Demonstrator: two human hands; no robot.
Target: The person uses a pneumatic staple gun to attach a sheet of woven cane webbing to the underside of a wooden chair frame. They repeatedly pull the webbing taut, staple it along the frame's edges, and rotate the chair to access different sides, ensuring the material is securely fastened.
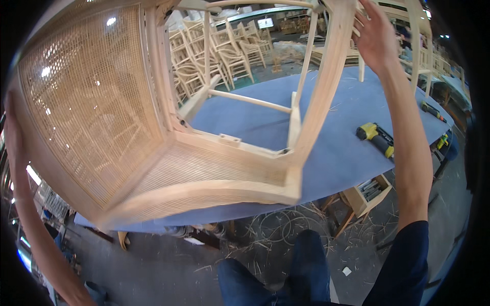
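A pale wooden chair frame (326, 86) with woven cane panels is tipped over above the blue-covered table, filling much of the view. One large cane panel (87, 102) faces me on the left, and a second one runs along the lower part behind a curved rail (214, 191). My left hand (14, 132) is closed on the outer edge of the large panel, its fingers partly hidden at the picture's rim. High on the right, my right hand (376, 41) has its fingers wrapped round a straight wooden leg of the same chair.
On the blue table (337, 158) lies a yellow and black nail gun (376, 138), with another power tool (433, 110) near the right edge. An open wooden box (367, 194) of metal strips stands below. Many stacked chairs (219, 51) stand behind; cane scraps litter the floor.
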